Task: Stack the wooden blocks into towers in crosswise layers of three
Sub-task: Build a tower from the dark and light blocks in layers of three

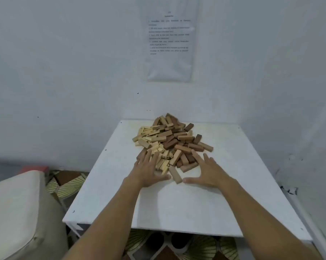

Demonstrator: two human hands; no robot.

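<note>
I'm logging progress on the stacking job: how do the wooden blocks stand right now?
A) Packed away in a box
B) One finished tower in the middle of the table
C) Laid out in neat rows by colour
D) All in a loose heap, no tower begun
D: the wooden blocks lie jumbled in one heap on the white table, with the left hand and right hand spread open at its near edge.

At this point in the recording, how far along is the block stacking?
Essentially at the start. Done: nothing; the blocks lie in one loose pile on the white table, with no tower or layer anywhere. In hand: the left hand and right hand are spread open at the pile's near edge, gripping no block. Left: all the towers, from the first layer of three.
</note>
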